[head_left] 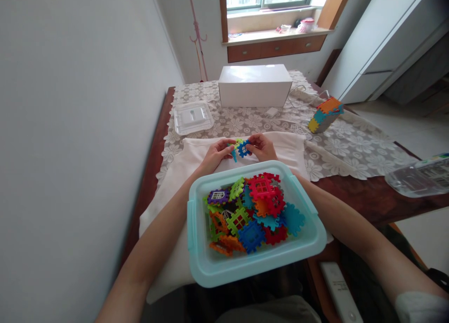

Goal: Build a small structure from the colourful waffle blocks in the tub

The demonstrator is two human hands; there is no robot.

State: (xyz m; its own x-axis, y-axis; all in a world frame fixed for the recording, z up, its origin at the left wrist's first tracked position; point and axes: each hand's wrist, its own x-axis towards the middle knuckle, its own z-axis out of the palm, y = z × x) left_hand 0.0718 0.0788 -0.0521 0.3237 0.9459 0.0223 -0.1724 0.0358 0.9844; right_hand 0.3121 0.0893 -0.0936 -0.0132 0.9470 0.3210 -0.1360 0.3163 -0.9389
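Interlocking plastic tiles [240, 148], blue and green: held above a white cloth [175, 173] on the desk [368, 192], just beyond the tub. Desk carried a lace cover [245, 121], white box [255, 85], clear lid [193, 116] and a finished block structure [325, 114]. Turquoise tub [210, 271] stood nearest the person, filled with loose coloured tiles [252, 213]. Both forearms reached past its sides. Left hand [217, 153] and right hand [261, 147] met at the tiles, each grip pinching them, fingers curled.
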